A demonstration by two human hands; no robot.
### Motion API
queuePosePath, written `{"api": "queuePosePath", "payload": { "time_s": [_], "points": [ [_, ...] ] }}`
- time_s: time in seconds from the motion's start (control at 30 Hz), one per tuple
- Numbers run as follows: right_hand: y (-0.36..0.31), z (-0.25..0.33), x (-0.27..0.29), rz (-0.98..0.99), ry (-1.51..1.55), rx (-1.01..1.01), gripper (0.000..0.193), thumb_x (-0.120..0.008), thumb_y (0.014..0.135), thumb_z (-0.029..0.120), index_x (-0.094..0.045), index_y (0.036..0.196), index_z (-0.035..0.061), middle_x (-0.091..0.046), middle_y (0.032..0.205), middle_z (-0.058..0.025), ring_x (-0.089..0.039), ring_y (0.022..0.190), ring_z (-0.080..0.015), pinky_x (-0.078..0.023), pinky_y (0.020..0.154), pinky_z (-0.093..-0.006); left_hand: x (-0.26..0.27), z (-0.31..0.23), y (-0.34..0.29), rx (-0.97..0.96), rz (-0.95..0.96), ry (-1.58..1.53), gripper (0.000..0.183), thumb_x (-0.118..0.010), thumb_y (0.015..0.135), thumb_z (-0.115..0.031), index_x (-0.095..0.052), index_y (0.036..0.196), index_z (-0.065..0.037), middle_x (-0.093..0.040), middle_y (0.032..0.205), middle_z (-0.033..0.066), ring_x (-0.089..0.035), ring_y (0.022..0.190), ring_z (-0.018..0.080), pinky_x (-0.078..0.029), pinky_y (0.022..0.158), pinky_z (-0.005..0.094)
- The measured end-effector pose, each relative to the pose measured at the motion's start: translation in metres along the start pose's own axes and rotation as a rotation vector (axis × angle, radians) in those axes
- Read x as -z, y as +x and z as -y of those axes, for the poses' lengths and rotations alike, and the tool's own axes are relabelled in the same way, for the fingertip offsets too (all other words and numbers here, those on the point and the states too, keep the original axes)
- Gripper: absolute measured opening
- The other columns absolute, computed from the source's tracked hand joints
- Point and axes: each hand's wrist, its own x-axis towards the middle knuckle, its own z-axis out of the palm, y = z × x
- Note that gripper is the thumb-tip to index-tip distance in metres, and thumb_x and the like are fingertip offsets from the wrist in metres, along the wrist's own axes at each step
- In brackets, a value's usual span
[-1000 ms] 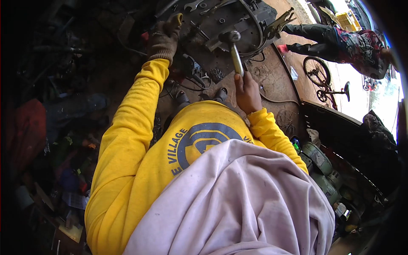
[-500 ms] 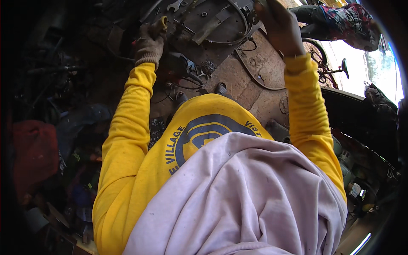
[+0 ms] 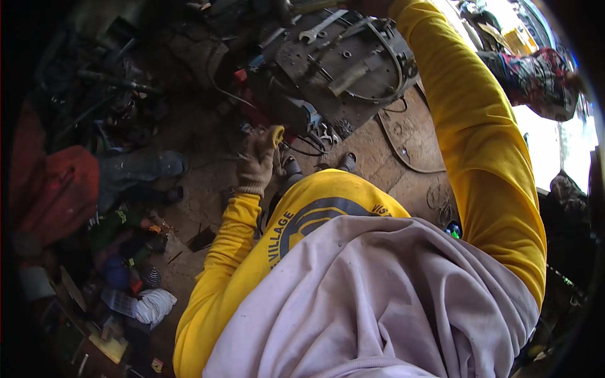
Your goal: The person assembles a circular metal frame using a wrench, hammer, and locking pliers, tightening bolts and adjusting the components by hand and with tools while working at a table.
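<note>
My left hand (image 3: 257, 159), in a brown knitted glove with yellow on it, hovers near my body, short of the metal worktable (image 3: 296, 75). Its fingers are loosely bent and apart, and I see nothing in them. My right arm reaches far forward, so only a dark bit of my right hand (image 3: 373, 6) shows at the upper edge; its fingers are hidden. On the table lie an open-ended wrench (image 3: 322, 26), a flat metal bar (image 3: 356, 75), a nut (image 3: 346, 54) and a curved metal strip (image 3: 401, 63).
A cable (image 3: 397, 151) curves over the stone floor right of the table. A blue clamp-like part (image 3: 311, 116) sits at its near edge. A person in red (image 3: 66, 189) is at left, another in a patterned top (image 3: 542, 82) at upper right. Clutter (image 3: 135, 305) lies lower left.
My left hand has drawn back from the table's left side toward my body. My right hand has gone farther forward, nearly out of the picture. The view has shifted, showing more table.
</note>
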Motion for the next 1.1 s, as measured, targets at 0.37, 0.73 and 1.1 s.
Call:
{"api": "queuePosePath", "payload": {
  "time_s": [0.37, 0.73, 1.1],
  "points": [
    [0.056, -0.072, -0.125, 0.084, -0.029, 0.147, 0.034, -0.062, 0.086, 0.045, -0.073, 0.106, 0.0194, -0.072, 0.108, -0.0035, -0.068, 0.095, -0.029, -0.052, 0.086, -0.0437, 0.009, 0.024, -0.015, 0.191, 0.117, 0.152, 0.045, -0.07, 0.089, -0.024, -0.055, 0.128, -0.006, -0.065, 0.12, 0.014, -0.062, 0.116, 0.0292, -0.05, 0.095, 0.0378],
    [-0.168, 0.053, -0.032, -1.009, 0.297, -0.2, 0.014, -0.064, 0.096, 0.017, -0.061, 0.093, 0.0041, -0.063, 0.074, -0.0043, -0.06, 0.065, -0.0124, -0.047, 0.055, -0.0236, -0.027, -0.046, 0.035, -0.152, 0.175, -0.073, 0.03, -0.051, 0.086, 0.002, -0.067, 0.111, -0.003, -0.071, 0.098, 0.0093, -0.067, 0.09, 0.0187, -0.053, 0.082, 0.0296],
    [-0.429, 0.137, -0.284, 0.216, 1.106, -0.849, 0.034, -0.066, 0.091, 0.029, -0.066, 0.114, 0.0042, -0.067, 0.101, -0.0177, -0.066, 0.091, -0.0338, -0.052, 0.081, -0.0404, -0.119, -0.178, 0.117, -0.476, 0.12, 0.391, 0.041, -0.064, 0.085, -0.01, -0.057, 0.123, 0.0, -0.067, 0.093, 0.0118, -0.068, 0.078, 0.0203, -0.058, 0.069, 0.0312]
  ]
}}
